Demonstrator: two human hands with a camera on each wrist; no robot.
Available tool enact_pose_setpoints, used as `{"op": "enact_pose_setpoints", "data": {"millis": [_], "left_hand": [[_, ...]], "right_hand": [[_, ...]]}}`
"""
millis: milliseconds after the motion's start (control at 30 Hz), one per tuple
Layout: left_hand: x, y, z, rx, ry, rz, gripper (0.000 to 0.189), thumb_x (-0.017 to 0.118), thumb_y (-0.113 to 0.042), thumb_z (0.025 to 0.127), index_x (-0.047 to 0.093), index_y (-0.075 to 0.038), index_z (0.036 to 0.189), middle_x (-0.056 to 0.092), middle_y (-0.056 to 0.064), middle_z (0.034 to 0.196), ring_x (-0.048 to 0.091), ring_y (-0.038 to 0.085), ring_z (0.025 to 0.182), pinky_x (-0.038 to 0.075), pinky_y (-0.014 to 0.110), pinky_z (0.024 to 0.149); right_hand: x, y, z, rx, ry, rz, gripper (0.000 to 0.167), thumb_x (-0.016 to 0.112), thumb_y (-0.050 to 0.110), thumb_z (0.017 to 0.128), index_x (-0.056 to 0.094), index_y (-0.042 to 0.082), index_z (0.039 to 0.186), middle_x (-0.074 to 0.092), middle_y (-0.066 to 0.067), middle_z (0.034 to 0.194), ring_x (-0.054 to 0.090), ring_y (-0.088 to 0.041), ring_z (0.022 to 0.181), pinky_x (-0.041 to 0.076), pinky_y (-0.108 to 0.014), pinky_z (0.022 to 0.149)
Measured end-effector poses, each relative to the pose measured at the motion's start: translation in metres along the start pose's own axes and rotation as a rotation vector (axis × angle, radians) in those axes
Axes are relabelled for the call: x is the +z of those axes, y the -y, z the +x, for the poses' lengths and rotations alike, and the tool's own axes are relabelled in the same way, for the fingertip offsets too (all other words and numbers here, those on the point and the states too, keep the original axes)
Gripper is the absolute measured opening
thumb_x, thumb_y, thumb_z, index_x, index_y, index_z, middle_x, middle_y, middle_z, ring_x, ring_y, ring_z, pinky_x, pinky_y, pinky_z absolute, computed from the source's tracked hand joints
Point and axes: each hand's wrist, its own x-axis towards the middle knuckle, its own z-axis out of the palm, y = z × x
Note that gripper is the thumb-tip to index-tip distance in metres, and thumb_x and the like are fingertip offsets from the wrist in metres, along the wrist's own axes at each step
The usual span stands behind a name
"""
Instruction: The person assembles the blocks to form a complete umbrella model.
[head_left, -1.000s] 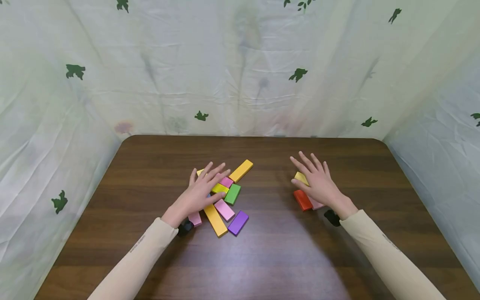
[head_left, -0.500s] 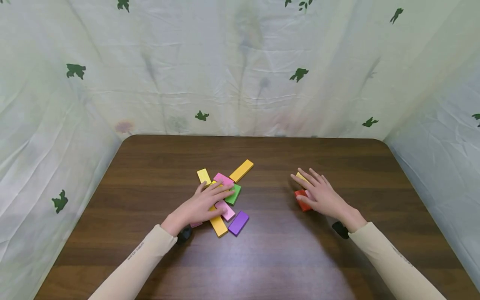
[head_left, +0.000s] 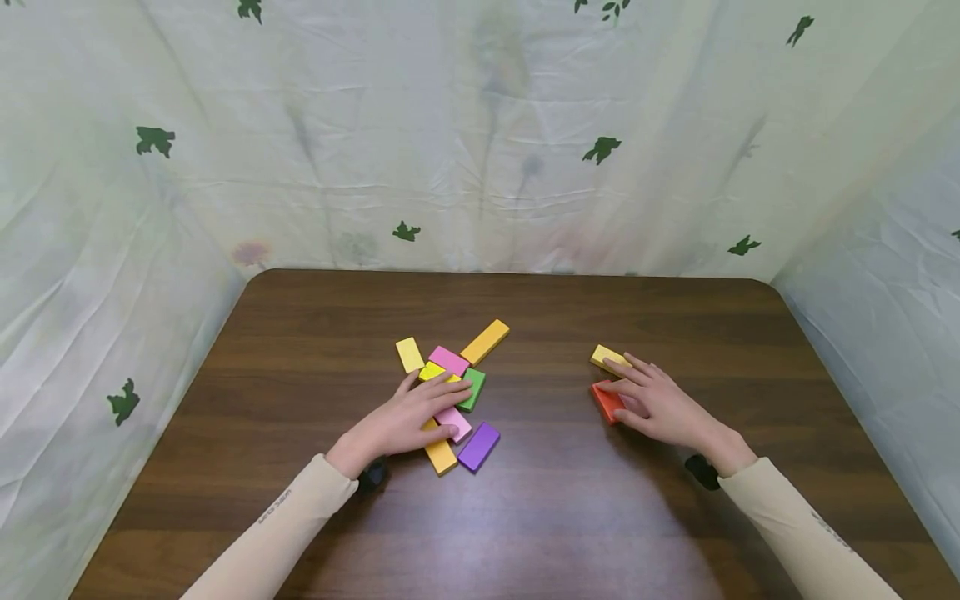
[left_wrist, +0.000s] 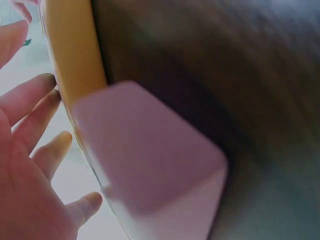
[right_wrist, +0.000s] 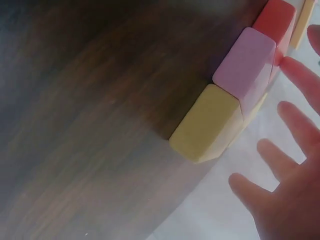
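My left hand (head_left: pixel 408 421) lies palm down over a loose group of flat coloured blocks, fingers extended. Its fingertips reach the green block (head_left: pixel 472 390), and its thumb overlaps a light pink block (head_left: pixel 454 423). An orange block (head_left: pixel 442 457) runs partly beneath the hand. In the left wrist view, a pink block (left_wrist: pixel 145 145) fills the foreground. My right hand (head_left: pixel 667 408), fingers loosely extended, hovers at a smaller group. A red block (head_left: pixel 606 402) lies by its thumb and a yellow block (head_left: pixel 606 357) beyond its fingers; a pink block (right_wrist: pixel 245 65) is mostly hidden under it in the head view.
Around the left group lie a purple block (head_left: pixel 478 447), a long orange block (head_left: pixel 485 342), a pale yellow block (head_left: pixel 409 354), a bright pink block (head_left: pixel 448 361) and a bright yellow block (head_left: pixel 431 372). A pale curtain (head_left: pixel 450 167) hangs behind the brown table (head_left: pixel 555 533).
My left hand has come down and nearer over its group, uncovering the pale yellow block. My right hand has drawn right and nearer, exposing more of the yellow block. The blocks look unmoved.
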Motion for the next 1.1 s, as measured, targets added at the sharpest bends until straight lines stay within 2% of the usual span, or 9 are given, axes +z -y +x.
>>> {"op": "enact_pose_setpoints", "data": {"millis": [233, 400, 567, 867, 1100], "left_hand": [[0.005, -0.007, 0.008, -0.004, 0.007, -0.012, 0.055, 0.057, -0.04, 0.094, 0.048, -0.016, 0.143, 0.04, -0.002, 0.149, 0.026, 0.027, 0.14, 0.01, 0.064, 0.106], [0.007, -0.016, 0.014, -0.013, 0.035, -0.055, 0.058, 0.056, -0.042, 0.095, 0.044, -0.016, 0.145, 0.037, -0.002, 0.151, 0.018, 0.026, 0.143, 0.009, 0.064, 0.106], [0.009, -0.021, 0.019, -0.018, 0.06, -0.073, 0.06, 0.053, -0.045, 0.096, 0.04, -0.018, 0.147, 0.033, -0.003, 0.152, 0.012, 0.024, 0.144, 0.008, 0.065, 0.106], [0.008, -0.021, 0.014, -0.029, 0.054, -0.071, 0.058, 0.052, -0.045, 0.096, 0.041, -0.02, 0.147, 0.034, -0.005, 0.152, 0.013, 0.023, 0.144, 0.007, 0.063, 0.107], [0.012, -0.026, 0.019, -0.003, 0.055, -0.064, 0.059, 0.052, -0.047, 0.095, 0.043, -0.019, 0.146, 0.035, -0.004, 0.151, 0.013, 0.025, 0.144, 0.005, 0.066, 0.105]], "right_hand": [[0.003, 0.001, 0.008, -0.024, 0.035, 0.013, 0.047, 0.066, 0.017, 0.088, 0.057, 0.007, 0.133, 0.04, -0.014, 0.147, 0.024, -0.044, 0.136, 0.021, -0.06, 0.105], [0.006, 0.005, 0.02, -0.05, 0.021, 0.005, 0.049, 0.067, 0.015, 0.087, 0.056, 0.004, 0.134, 0.046, -0.015, 0.142, 0.027, -0.043, 0.135, 0.022, -0.058, 0.106], [0.008, 0.009, 0.028, -0.025, 0.046, 0.002, 0.049, 0.065, 0.016, 0.09, 0.054, 0.005, 0.136, 0.046, -0.014, 0.143, 0.027, -0.041, 0.137, 0.02, -0.056, 0.107], [0.0, 0.008, 0.024, -0.016, 0.035, 0.055, 0.038, 0.067, 0.011, 0.088, 0.063, 0.004, 0.125, 0.054, -0.011, 0.136, 0.033, -0.038, 0.134, 0.021, -0.06, 0.105], [0.004, 0.01, 0.027, -0.053, 0.027, 0.062, 0.039, 0.065, 0.01, 0.088, 0.062, 0.002, 0.126, 0.055, -0.012, 0.134, 0.038, -0.037, 0.132, 0.023, -0.058, 0.105]]}}
